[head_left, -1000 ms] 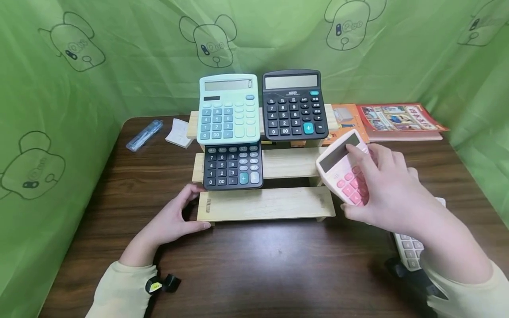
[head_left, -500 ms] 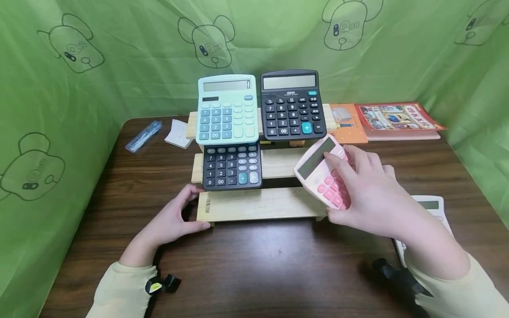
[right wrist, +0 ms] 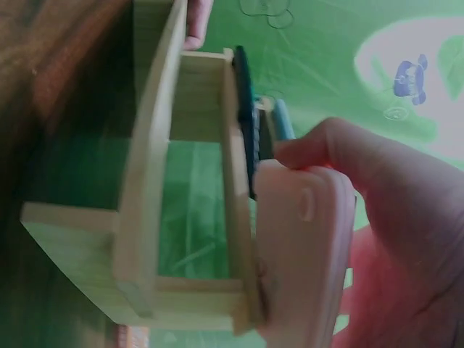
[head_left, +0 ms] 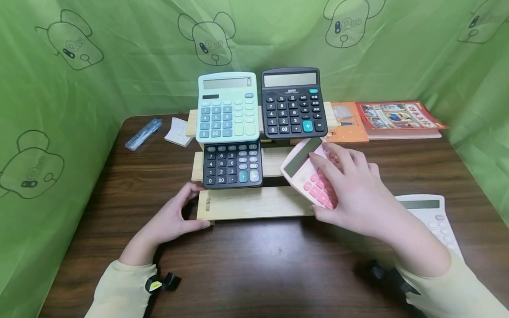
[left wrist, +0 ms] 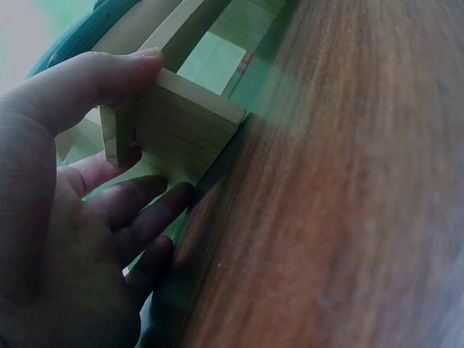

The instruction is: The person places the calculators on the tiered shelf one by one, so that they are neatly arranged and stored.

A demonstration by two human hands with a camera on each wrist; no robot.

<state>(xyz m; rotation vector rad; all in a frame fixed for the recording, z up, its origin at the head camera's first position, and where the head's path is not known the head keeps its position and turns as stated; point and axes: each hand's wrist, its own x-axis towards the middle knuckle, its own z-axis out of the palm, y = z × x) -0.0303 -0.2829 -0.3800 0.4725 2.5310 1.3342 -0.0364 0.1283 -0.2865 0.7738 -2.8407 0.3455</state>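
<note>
In the head view my right hand (head_left: 354, 201) grips a pink calculator (head_left: 300, 170), tilted with its screen to the upper left, over the right part of a tiered wooden stand (head_left: 250, 205). The right wrist view shows this calculator (right wrist: 301, 246) beside a rail of the stand; contact is unclear. My left hand (head_left: 171, 225) holds the left end of the lowest shelf, thumb at the front, fingers behind. A mint calculator (head_left: 228, 110) and a black calculator (head_left: 293, 106) lean on the top tier. Another black calculator (head_left: 232, 170) leans on the middle tier's left, its top hidden.
A white calculator (head_left: 433, 221) lies at the right, partly behind my forearm. Behind the stand on the right are an orange booklet (head_left: 350, 126) and a red-covered book (head_left: 397, 117). White paper (head_left: 178, 132) and a clear plastic packet (head_left: 143, 134) lie back left.
My right hand has carried the pink calculator leftward, from the stand's right end to over its middle and lowest tiers. More of the white calculator shows. My left hand stays put.
</note>
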